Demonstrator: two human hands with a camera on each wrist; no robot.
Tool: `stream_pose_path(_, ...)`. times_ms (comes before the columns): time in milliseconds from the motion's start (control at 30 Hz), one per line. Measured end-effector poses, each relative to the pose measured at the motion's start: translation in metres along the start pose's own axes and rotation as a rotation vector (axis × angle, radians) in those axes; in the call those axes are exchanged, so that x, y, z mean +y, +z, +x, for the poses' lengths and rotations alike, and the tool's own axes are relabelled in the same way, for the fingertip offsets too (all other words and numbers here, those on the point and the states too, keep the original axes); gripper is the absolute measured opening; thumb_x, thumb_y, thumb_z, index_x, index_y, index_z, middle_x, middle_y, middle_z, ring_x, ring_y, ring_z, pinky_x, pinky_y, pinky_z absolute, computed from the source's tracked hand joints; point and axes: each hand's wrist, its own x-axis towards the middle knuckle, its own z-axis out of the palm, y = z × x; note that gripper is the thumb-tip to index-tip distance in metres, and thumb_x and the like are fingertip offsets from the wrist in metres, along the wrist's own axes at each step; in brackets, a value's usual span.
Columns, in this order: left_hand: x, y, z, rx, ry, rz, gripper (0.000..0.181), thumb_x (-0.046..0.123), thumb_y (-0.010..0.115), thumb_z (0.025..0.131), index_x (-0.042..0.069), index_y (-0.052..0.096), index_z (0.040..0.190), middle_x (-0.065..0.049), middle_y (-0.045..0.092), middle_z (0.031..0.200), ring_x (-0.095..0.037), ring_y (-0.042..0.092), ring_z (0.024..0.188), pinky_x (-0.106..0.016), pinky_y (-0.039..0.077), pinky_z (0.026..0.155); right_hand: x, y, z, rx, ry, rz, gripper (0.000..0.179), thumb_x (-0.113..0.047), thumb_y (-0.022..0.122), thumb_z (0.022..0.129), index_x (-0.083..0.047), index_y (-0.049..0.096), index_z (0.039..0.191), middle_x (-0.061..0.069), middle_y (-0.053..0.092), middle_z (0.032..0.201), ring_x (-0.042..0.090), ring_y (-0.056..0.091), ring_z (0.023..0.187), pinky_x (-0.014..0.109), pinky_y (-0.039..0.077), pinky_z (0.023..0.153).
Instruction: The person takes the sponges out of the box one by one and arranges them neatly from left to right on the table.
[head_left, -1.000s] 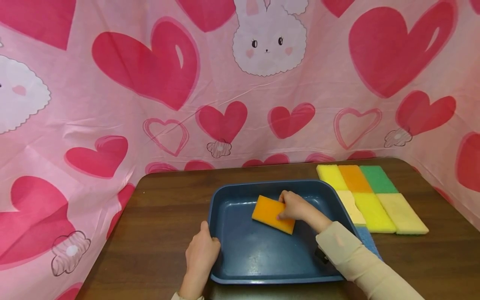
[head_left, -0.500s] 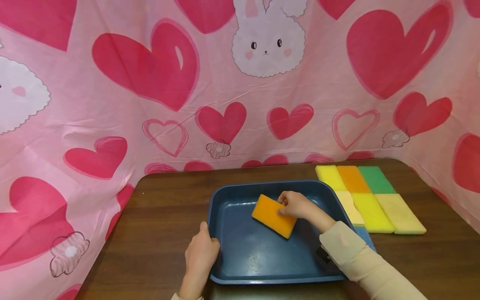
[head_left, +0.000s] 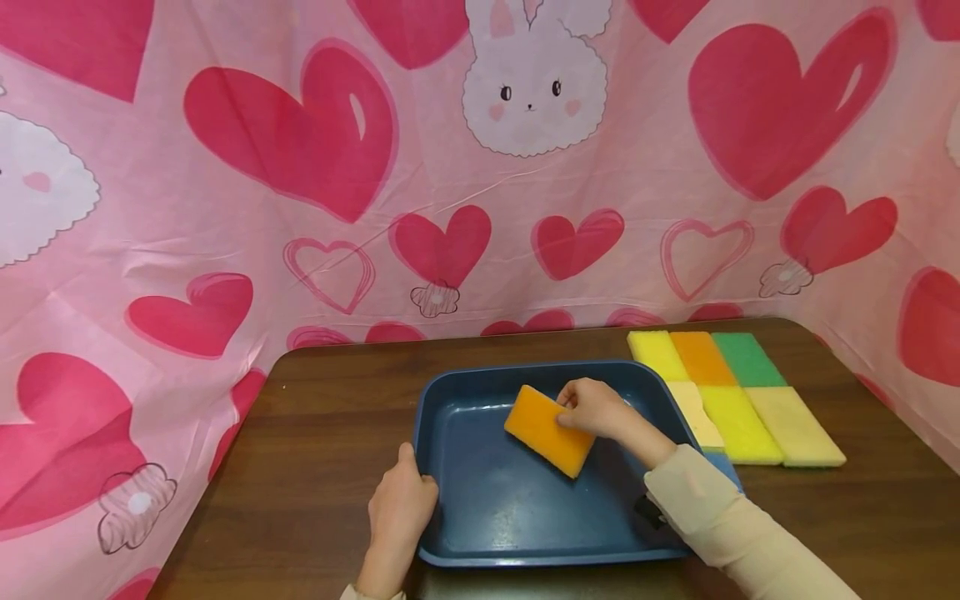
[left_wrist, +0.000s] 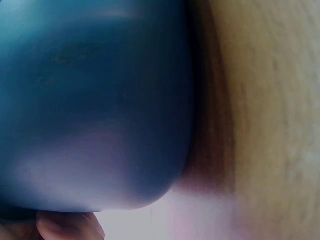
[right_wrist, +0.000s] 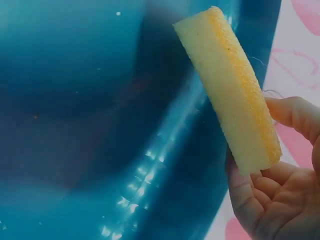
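My right hand (head_left: pixel 597 412) pinches a sponge (head_left: pixel 550 432) by its edge, over the inside of a dark blue rectangular tray (head_left: pixel 487 521). An orange scouring layer faces up in the head view; the right wrist view shows pale yellow foam (right_wrist: pixel 222 95) beneath it. That sponge is tilted, with thumb and fingers on opposite faces. My left hand (head_left: pixel 401 506) holds the tray's left wall, its thumb along the rim. In the left wrist view the tray's outer wall (left_wrist: pixel 100 115) fills much of the frame, and only some fingertips (left_wrist: pixel 62 225) show.
Several sponges lie in rows right of the tray on the brown wooden table (head_left: pixel 315 450): among them a green sponge (head_left: pixel 748 359), a yellow sponge (head_left: pixel 738 423) and a beige sponge (head_left: pixel 797 425). A blue sponge (head_left: pixel 724 468) is partly hidden by the tray and sleeve. Behind hangs a pink heart-patterned cloth (head_left: pixel 420 175).
The orange sponge has tilted more, its near end swinging slightly, while my right hand has shifted a little. My left hand stays on the tray's wall. The head view has turned slightly.
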Motion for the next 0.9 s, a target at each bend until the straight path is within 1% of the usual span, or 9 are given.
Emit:
stream_pose_path(167,0.000,0.000,0.001,0.012,-0.003,0.001,0.026,0.010,0.050,0.079,0.001,0.049,0.103,-0.020,0.064,0.074,-0.033,0.060,0.061,-0.044,0.039,0.052,0.000,-0.008,-0.006,0.031,0.003,0.042,0.024,-0.015,0.069,0.082,0.001,0.064,0.099,0.008,0.060,0.084,0.017,0.053,0.071,0.027,0.049,0.065)
stream_pose_path(367,0.000,-0.001,0.000,0.021,-0.002,-0.002,0.026,0.009,0.050,0.078,0.001,0.049,0.103,-0.019,0.063,0.072,-0.031,0.059,0.060,-0.043,0.039,0.050,0.002,-0.018,-0.015,0.065,-0.040,0.058,0.024,-0.017,0.069,0.083,0.002,0.064,0.097,0.010,0.063,0.085,0.016,0.054,0.070,0.028,0.051,0.065)
stream_pose_path(467,0.000,-0.001,0.000,0.017,-0.005,-0.005,0.028,0.008,0.049,0.078,0.001,0.049,0.105,-0.019,0.063,0.072,-0.030,0.058,0.059,-0.042,0.038,0.050,0.004,-0.023,-0.020,0.080,-0.042,0.062,0.026,-0.019,0.069,0.083,0.002,0.064,0.097,0.010,0.063,0.085,0.016,0.055,0.070,0.029,0.052,0.065)
stream_pose_path(600,0.000,-0.001,0.000,0.005,-0.010,-0.009,0.031,0.009,0.049,0.079,0.000,0.049,0.109,-0.019,0.064,0.075,-0.030,0.059,0.060,-0.043,0.039,0.051,0.005,-0.031,-0.028,0.100,-0.046,0.069,0.029,-0.022,0.068,0.084,0.002,0.064,0.099,0.011,0.064,0.087,0.016,0.056,0.071,0.029,0.051,0.065)
stream_pose_path(767,0.001,0.000,0.000,0.013,-0.011,-0.008,0.028,0.009,0.050,0.079,0.001,0.049,0.106,-0.021,0.065,0.078,-0.034,0.061,0.063,-0.045,0.041,0.053,0.009,-0.041,-0.040,0.135,-0.057,0.080,0.033,-0.024,0.067,0.086,0.005,0.062,0.103,0.013,0.064,0.088,0.016,0.055,0.072,0.030,0.050,0.065)
stream_pose_path(900,0.001,0.000,0.000,0.021,-0.009,-0.006,0.027,0.009,0.050,0.079,0.001,0.049,0.104,-0.021,0.065,0.076,-0.034,0.061,0.063,-0.045,0.041,0.053,0.016,-0.046,-0.049,0.154,-0.052,0.098,0.034,-0.022,0.065,0.087,0.006,0.060,0.105,0.014,0.064,0.090,0.017,0.056,0.074,0.029,0.050,0.066)
